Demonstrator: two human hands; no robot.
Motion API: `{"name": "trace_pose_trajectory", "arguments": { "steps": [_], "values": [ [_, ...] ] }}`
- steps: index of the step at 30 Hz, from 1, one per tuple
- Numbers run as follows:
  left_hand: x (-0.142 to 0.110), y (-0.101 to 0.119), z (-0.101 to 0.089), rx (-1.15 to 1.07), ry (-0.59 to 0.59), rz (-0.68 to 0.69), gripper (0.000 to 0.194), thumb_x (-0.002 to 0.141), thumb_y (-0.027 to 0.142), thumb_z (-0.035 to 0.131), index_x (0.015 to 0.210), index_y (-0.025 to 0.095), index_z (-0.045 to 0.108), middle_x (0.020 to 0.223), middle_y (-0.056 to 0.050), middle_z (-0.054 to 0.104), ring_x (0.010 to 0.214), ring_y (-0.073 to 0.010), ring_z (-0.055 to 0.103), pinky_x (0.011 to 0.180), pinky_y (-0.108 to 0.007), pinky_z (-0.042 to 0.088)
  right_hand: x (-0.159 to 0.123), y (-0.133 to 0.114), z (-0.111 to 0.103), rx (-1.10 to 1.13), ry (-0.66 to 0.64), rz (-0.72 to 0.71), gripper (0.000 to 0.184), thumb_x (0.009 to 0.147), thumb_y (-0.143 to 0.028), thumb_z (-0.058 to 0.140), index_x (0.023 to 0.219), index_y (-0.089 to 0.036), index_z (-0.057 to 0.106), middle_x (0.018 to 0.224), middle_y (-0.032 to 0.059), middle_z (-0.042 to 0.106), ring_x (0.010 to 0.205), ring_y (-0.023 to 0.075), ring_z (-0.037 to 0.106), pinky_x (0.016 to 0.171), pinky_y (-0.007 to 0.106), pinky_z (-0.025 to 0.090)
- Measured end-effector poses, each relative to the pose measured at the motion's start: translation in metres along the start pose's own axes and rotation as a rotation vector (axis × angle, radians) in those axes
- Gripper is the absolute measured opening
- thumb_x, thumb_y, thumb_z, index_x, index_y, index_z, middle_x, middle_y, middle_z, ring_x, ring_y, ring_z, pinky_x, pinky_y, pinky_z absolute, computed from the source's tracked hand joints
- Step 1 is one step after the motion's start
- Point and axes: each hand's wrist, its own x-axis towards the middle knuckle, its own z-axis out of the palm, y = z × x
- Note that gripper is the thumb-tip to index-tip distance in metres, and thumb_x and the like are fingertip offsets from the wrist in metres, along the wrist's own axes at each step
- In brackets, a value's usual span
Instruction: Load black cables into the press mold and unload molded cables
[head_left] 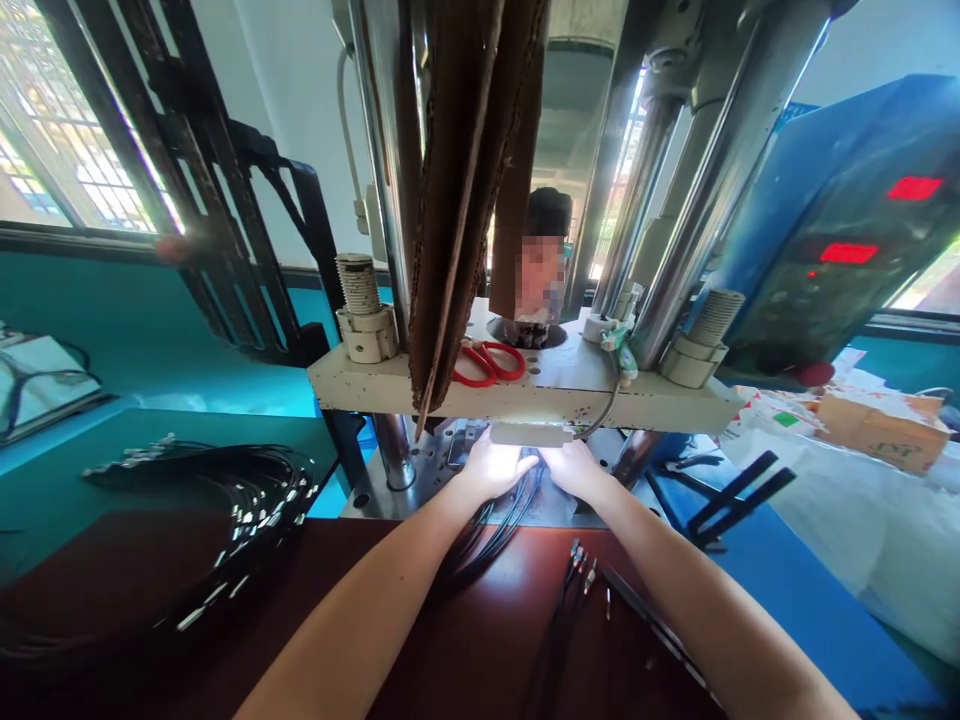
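Observation:
Both my hands reach under the pale upper plate [525,398] of a press machine, lit hard by a small lamp [529,434]. My left hand [491,468] lies over a bunch of black cables [487,535] that run back toward me across the dark red table. My right hand [574,467] rests close beside it on the machine's metal bed. The glare washes out the fingers of both hands, so their grip is unclear. A second group of black cables with metal ends [581,575] lies under my right forearm.
A large coil of black cables [217,510] sits on the table at left. Red scissors [487,362] lie on the upper plate. Steel columns [690,190] flank the press; a blue control box [840,220] stands right. Another person [544,262] is behind the machine.

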Motion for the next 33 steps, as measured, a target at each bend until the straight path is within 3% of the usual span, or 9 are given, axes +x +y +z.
{"name": "trace_pose_trajectory", "arguments": {
  "steps": [4,7,12,16,21,25,33],
  "values": [
    [0.002,0.001,-0.002,-0.009,-0.01,0.006,0.036,0.085,0.044,0.044,0.101,0.017,0.06,0.093,-0.009,0.065,0.096,-0.0233,0.058,0.093,-0.039,0.04,0.004,0.004,0.003,0.014,0.012,-0.014,0.035,0.077,-0.004,0.045,0.107,-0.016,0.06,0.122,0.0116,0.055,0.118,0.0199,0.045,0.099,0.033,0.034],
    [0.002,0.008,-0.004,0.025,-0.053,-0.009,0.039,0.086,0.045,0.042,0.104,0.015,0.059,0.097,-0.011,0.065,0.097,-0.0244,0.059,0.09,-0.039,0.042,0.001,0.012,0.011,0.02,0.037,0.006,0.042,0.075,-0.002,0.046,0.113,-0.017,0.056,0.126,0.0097,0.052,0.12,0.0183,0.043,0.1,0.031,0.033],
    [0.001,0.026,-0.004,0.027,-0.137,0.071,0.052,0.085,0.05,0.038,0.118,0.011,0.05,0.112,-0.015,0.06,0.104,-0.028,0.056,0.09,-0.041,0.043,-0.011,0.019,0.019,0.007,0.083,0.069,0.045,0.08,-0.009,0.049,0.124,-0.01,0.047,0.125,0.0151,0.052,0.116,0.0242,0.045,0.096,0.037,0.036],
    [0.003,0.03,-0.002,0.028,-0.168,0.031,0.054,0.085,0.052,0.036,0.116,0.01,0.05,0.105,-0.016,0.062,0.1,-0.0286,0.058,0.089,-0.042,0.044,-0.014,0.015,0.02,0.003,0.101,0.07,0.042,0.083,-0.013,0.049,0.124,-0.007,0.046,0.124,0.0176,0.052,0.116,0.0244,0.045,0.097,0.038,0.034],
    [0.005,0.029,-0.002,0.006,-0.138,0.047,0.05,0.084,0.049,0.043,0.119,0.013,0.047,0.115,-0.015,0.058,0.106,-0.0262,0.055,0.093,-0.04,0.041,-0.013,0.016,0.025,0.011,0.128,0.098,0.044,0.082,-0.013,0.051,0.125,-0.012,0.046,0.125,0.0148,0.052,0.118,0.0226,0.044,0.099,0.038,0.031],
    [0.007,0.031,-0.005,0.017,-0.14,0.035,0.047,0.083,0.046,0.046,0.118,0.014,0.048,0.111,-0.013,0.06,0.106,-0.0245,0.055,0.095,-0.039,0.04,-0.013,0.019,0.027,0.02,0.136,0.114,0.048,0.077,-0.009,0.053,0.125,-0.014,0.046,0.126,0.0122,0.052,0.12,0.0207,0.043,0.1,0.036,0.029],
    [-0.005,0.028,-0.009,0.022,-0.092,0.091,0.049,0.085,0.048,0.041,0.118,0.013,0.05,0.117,-0.014,0.057,0.108,-0.0274,0.053,0.092,-0.042,0.041,-0.014,0.021,0.027,0.006,0.103,0.135,0.049,0.074,-0.004,0.046,0.122,-0.013,0.05,0.126,0.0126,0.053,0.12,0.0211,0.043,0.101,0.038,0.027]
  ]
}}
